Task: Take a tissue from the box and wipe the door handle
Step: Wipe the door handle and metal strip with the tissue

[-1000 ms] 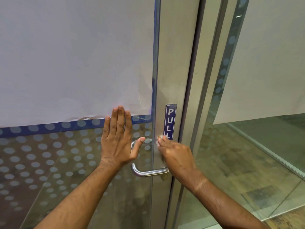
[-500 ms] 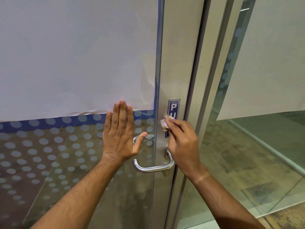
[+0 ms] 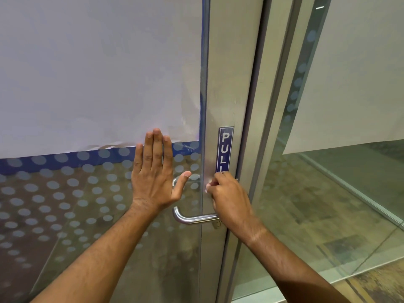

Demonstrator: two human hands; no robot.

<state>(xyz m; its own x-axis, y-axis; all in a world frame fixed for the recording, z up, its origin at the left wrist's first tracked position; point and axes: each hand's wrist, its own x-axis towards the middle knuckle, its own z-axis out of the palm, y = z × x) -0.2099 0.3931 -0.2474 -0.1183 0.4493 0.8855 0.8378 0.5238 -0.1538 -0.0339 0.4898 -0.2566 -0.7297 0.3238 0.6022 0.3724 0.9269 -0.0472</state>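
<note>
Both hands up | left hand [image 3: 153, 176] flat, open on glass | right hand [image 3: 229, 200] pinching tissue [image 3: 209, 186], dropped from PULL sticker [image 3: 225, 149] back toward door handle [image 3: 194, 218] | wiping continues

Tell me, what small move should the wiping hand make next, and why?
Probably slide down and left along the door handle. The right hand pinches the tissue up near the PULL sign, apparently at the handle's upper end, while the lower bar is uncovered. The left hand lies flat on the glass, bracing the door.
</note>
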